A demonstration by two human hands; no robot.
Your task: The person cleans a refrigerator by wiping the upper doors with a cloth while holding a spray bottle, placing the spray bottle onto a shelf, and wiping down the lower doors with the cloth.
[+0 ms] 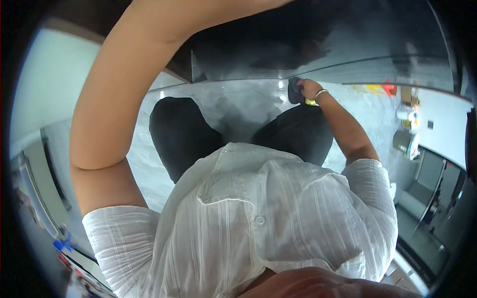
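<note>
My right hand (310,89), with a bracelet at its wrist, is low beside my right knee. Its fingers are closed on a dark grey, cloth-like thing (294,90), whose exact kind is unclear. A small yellow-green patch (311,102) shows just under that hand. My left forearm crosses the upper left and runs out over the top edge, so my left hand is outside the view. In front of my knees stands a dark glossy panel (248,54), its lower edge close to my right hand.
Pale marbled floor (233,107) lies around my bent, dark-clothed legs. Red and yellow items (387,89), a box (408,95) and a grey bin-like container (405,143) are at the right. A pale door or wall panel (59,84) is at the left.
</note>
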